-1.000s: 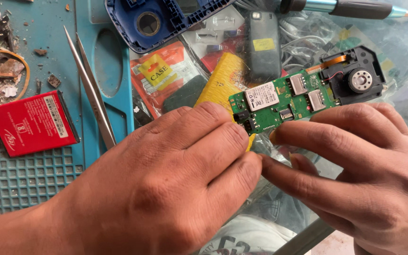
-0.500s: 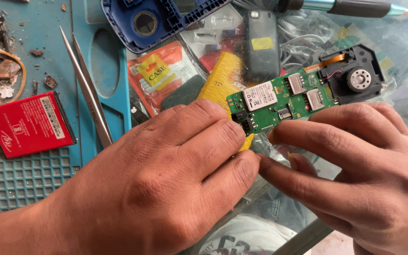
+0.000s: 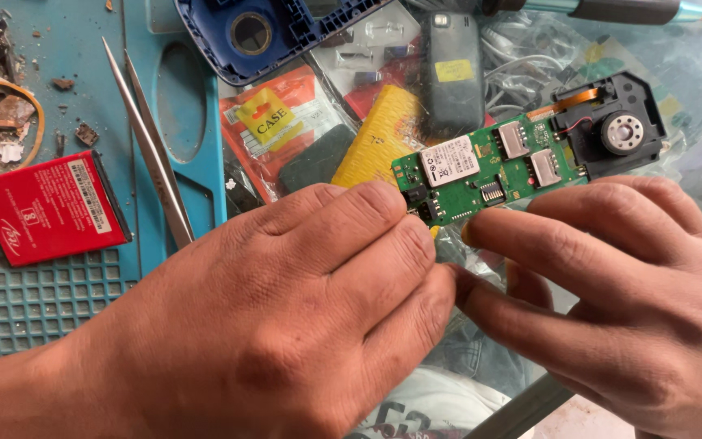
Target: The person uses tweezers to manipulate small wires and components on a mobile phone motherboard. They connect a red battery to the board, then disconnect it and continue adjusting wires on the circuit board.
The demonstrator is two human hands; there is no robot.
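While both hands meet at its near end, the green circuit board (image 3: pixel 489 175) is held above the cluttered surface (image 3: pixel 58 293), its black speaker module (image 3: pixel 615 130) pointing away. Left hand (image 3: pixel 286 325) and right hand (image 3: pixel 611 293) are closed in fingertip pinches on the board's lower edge. Best practice: grip edges only, sparing components and the orange flex cable (image 3: pixel 566 102). Tweezers (image 3: pixel 152 150) lie left.

circuit board (image 3: pixel 489 175) lower edge hidden, fingertips' contact unseen

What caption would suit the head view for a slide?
Two hands, left hand and right hand, hold a green circuit board over a cluttered bench with tweezers and a red battery.
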